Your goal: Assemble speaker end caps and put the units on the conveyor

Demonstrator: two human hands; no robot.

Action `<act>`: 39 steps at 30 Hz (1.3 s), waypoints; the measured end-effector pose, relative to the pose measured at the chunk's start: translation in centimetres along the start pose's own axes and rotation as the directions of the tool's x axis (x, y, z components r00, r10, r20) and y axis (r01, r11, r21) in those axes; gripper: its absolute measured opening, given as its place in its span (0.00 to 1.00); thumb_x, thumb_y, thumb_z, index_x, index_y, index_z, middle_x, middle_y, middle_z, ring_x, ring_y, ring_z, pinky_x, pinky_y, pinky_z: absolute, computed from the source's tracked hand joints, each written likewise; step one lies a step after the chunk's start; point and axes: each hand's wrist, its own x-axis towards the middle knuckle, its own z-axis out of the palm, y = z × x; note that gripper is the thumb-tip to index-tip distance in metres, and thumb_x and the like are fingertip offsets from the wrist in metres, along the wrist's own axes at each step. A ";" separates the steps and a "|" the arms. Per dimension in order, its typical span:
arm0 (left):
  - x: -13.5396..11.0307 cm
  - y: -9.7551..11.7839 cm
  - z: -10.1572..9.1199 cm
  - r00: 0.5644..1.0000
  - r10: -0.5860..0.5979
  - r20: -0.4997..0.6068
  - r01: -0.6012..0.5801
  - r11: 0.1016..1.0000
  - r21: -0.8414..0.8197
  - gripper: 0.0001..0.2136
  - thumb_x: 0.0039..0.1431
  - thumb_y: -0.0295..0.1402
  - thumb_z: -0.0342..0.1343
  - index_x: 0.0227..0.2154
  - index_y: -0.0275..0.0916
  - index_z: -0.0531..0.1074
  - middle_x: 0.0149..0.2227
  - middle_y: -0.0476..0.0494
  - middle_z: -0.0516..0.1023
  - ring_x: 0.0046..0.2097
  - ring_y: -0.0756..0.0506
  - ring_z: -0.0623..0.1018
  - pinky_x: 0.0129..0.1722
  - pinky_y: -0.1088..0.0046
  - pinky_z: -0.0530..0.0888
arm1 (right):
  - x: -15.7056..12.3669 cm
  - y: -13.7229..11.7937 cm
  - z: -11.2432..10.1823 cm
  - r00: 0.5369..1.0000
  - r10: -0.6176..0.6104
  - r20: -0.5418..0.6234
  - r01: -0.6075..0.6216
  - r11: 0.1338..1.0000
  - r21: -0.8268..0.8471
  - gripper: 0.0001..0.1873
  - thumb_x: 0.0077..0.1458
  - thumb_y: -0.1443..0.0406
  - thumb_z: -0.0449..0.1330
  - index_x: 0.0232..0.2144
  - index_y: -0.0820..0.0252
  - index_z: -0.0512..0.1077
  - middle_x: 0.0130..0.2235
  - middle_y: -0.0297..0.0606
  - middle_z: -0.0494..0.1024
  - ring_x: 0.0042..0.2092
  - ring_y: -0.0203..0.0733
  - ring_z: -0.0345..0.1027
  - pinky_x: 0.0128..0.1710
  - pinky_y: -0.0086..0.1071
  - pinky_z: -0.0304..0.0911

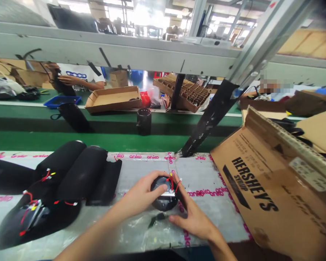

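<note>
A round black housing [164,203] with short red wires and a pale strip across its top is on the plastic-covered bench in front of me. My left hand [150,190] is closed on its left side, with the thumb pressed on top and the fingers around the far edge. My right hand [191,214] is at its right side, fingers stretched out beside the red wires [171,183] and thumb apart. Whether the right fingertips pinch a wire is not clear. To the left lie several black cylindrical housings [83,174], some with red wires and small connectors.
A cardboard carton [260,181] leans at the right, beside a slanted black-wrapped post [209,119]. Beyond the bench runs a green conveyor belt [111,139] carrying a black mug-like part [144,122] and a black cylinder [73,117]. A co-worker's hands [70,79] hold a dark part across the belt.
</note>
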 end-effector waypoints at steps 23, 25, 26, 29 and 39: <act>0.4 -1.1 1.5 0.995 0.053 -0.090 -0.068 0.982 -0.177 0.17 0.67 0.37 0.61 0.57 0.43 0.75 0.55 0.42 0.85 0.53 0.37 0.82 0.54 0.62 0.74 | 9.1 -9.6 -4.0 0.965 0.198 0.172 -0.193 0.980 -0.045 0.19 0.68 0.47 0.63 0.42 0.56 0.69 0.18 0.20 0.68 0.17 0.31 0.57 0.20 0.24 0.56; 0.4 -1.3 1.6 0.993 0.039 -0.108 -0.064 0.970 -0.235 0.21 0.67 0.35 0.62 0.60 0.45 0.66 0.57 0.42 0.84 0.47 0.41 0.83 0.47 0.65 0.75 | 9.4 -10.4 -4.3 0.939 0.258 0.229 -0.244 0.966 -0.088 0.20 0.64 0.48 0.68 0.38 0.55 0.67 0.22 0.21 0.71 0.17 0.30 0.61 0.17 0.22 0.56; 0.3 -1.5 1.6 0.994 0.023 -0.110 -0.049 0.967 -0.248 0.23 0.67 0.35 0.62 0.61 0.46 0.63 0.58 0.42 0.83 0.43 0.43 0.83 0.44 0.66 0.74 | 9.4 -10.8 -4.5 0.921 0.284 0.266 -0.263 0.958 -0.110 0.21 0.63 0.48 0.69 0.37 0.55 0.66 0.24 0.22 0.72 0.17 0.30 0.63 0.16 0.23 0.57; 0.2 -1.6 1.7 0.995 0.010 -0.098 -0.034 0.969 -0.243 0.22 0.67 0.35 0.61 0.60 0.48 0.60 0.59 0.42 0.83 0.40 0.45 0.82 0.41 0.67 0.74 | 9.3 -12.1 -5.0 0.874 0.336 0.350 -0.277 0.938 -0.207 0.16 0.66 0.51 0.66 0.40 0.55 0.68 0.28 0.25 0.76 0.18 0.34 0.70 0.18 0.26 0.66; 0.7 -0.5 1.2 0.987 0.114 -0.109 -0.122 0.990 -0.076 0.19 0.66 0.31 0.60 0.57 0.43 0.64 0.56 0.38 0.87 0.58 0.36 0.83 0.61 0.56 0.73 | 12.3 -15.0 -3.8 0.866 0.208 0.454 0.228 0.645 -0.730 0.06 0.54 0.74 0.64 0.32 0.58 0.76 0.28 0.31 0.79 0.29 0.36 0.69 0.30 0.28 0.57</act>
